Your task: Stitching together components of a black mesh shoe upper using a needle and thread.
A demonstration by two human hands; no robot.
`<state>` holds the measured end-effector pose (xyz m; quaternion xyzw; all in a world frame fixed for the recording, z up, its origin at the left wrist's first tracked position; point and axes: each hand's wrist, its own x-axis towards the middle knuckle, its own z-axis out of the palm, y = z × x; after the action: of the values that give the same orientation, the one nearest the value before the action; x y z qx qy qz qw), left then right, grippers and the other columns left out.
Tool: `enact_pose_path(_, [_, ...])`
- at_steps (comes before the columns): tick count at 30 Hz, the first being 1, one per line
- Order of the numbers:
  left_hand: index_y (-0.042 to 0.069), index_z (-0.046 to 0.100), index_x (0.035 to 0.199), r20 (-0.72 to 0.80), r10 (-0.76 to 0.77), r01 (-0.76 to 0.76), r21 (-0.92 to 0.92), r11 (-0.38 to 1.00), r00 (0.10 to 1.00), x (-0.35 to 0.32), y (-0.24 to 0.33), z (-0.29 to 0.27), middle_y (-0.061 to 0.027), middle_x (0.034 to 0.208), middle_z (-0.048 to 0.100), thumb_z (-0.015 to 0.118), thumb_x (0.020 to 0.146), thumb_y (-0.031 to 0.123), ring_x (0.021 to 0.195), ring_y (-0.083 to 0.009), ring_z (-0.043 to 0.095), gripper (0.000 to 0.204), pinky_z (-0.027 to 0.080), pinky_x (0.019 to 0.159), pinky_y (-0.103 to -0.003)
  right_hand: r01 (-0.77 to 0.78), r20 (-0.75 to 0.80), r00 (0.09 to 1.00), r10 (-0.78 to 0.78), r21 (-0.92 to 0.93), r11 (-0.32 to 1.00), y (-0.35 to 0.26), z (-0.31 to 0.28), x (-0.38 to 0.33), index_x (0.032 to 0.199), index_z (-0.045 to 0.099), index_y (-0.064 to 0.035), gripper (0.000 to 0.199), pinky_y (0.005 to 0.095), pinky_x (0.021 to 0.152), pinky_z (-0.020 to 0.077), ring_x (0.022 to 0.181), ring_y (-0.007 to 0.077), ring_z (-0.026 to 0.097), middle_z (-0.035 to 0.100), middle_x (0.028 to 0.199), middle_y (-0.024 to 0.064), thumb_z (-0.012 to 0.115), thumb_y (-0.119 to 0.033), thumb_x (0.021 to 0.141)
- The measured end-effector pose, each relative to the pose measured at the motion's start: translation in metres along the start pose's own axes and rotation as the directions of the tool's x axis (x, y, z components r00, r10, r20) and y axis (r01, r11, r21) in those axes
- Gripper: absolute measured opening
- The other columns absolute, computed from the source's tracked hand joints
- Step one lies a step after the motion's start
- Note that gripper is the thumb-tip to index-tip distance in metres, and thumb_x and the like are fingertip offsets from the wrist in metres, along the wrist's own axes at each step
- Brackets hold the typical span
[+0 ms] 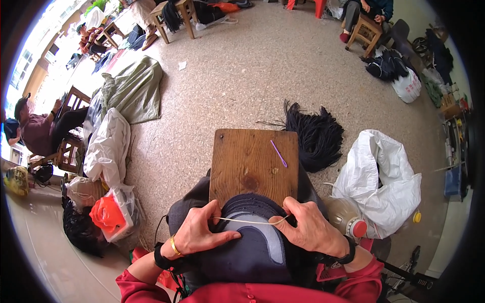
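Note:
A thin cream cord [247,220] is stretched nearly straight between my two hands. My left hand [202,227] pinches its left end between thumb and fingers. The right end is in the pinch of my right hand [308,224]. Just beneath the cord, on my lap, lies a dark navy fabric piece [222,262] with a light grey curved band [270,240]. Several layered dark edges show at its far side, against a wooden stool [242,156]. On the stool top rests a slim purple plastic needle [279,153] with a loop at one end.
A bundle of black cords [316,134] lies right of the stool. Farther right are a white sack [376,177] and a red-capped jug [348,219]. At left sit a white bag [108,146] and an orange-red bag [107,214]. Seated people [38,126] are around the room.

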<state>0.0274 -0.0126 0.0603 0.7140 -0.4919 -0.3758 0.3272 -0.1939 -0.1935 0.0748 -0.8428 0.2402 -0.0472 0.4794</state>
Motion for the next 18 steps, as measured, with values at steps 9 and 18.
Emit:
enact_pose_path(9, [0.006, 0.044, 0.071, -0.070, -0.007, 0.007, 0.004, 1.000, 0.998, -0.009, -0.005, 0.005, -0.0026, 0.061, 0.036, 0.093, 0.071, 0.035, 0.054, -0.0135, 0.035, 0.056, 0.030, 0.049, -0.033, -0.013, -0.009, 1.000, 0.014, 0.004, 1.000, -0.003, 0.001, -0.029, 0.079, 0.049, 0.0023, 0.052, 0.0462, 0.051, 0.0461, 0.059, 0.0442, 0.063, 0.055, 0.061, 0.0238, 0.072, -0.042, 0.093])
enact_pose_path(18, [0.006, 0.044, 0.066, -0.126, 0.008, -0.005, 0.022, 1.000, 0.992, -0.019, -0.008, 0.013, -0.0037, 0.056, 0.035, 0.091, 0.071, 0.031, 0.050, -0.0137, 0.034, 0.054, 0.028, 0.047, -0.033, 0.016, -0.095, 0.995, -0.022, -0.068, 0.998, -0.015, 0.010, -0.061, 0.078, 0.049, 0.0001, 0.048, 0.0409, 0.052, 0.0511, 0.058, 0.0343, 0.064, 0.056, 0.064, 0.0179, 0.076, -0.037, 0.090])
